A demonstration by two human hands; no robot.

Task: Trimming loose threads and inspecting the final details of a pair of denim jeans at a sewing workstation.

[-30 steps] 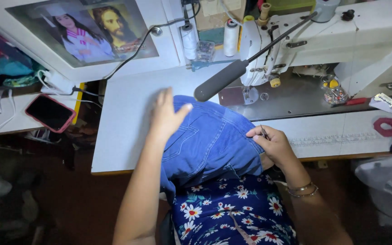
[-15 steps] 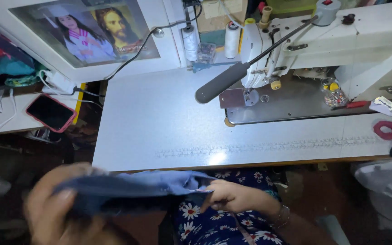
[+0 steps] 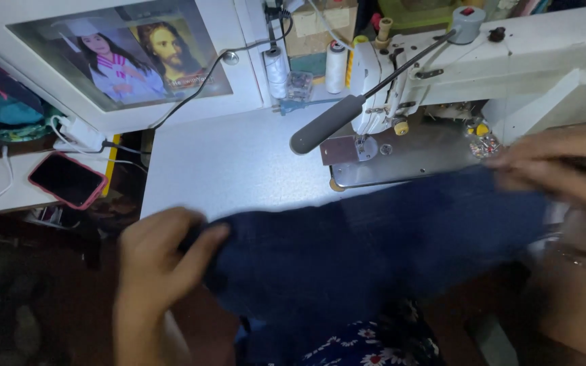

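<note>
Raised since before, dark denim (image 3: 374,251) stretches before the sewing machine (image 3: 510,61), left hand (image 3: 161,254) and right hand (image 3: 564,166) each clenched on an end.

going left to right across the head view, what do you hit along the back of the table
Pink-cased phone → framed picture → white thread cone → second thread spool → sewing machine.

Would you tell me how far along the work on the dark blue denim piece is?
Both hands, left hand and right hand, hold the denim garment stretched above the table. It is not yet under the sewing machine's needle; no stitching is visible.
</note>
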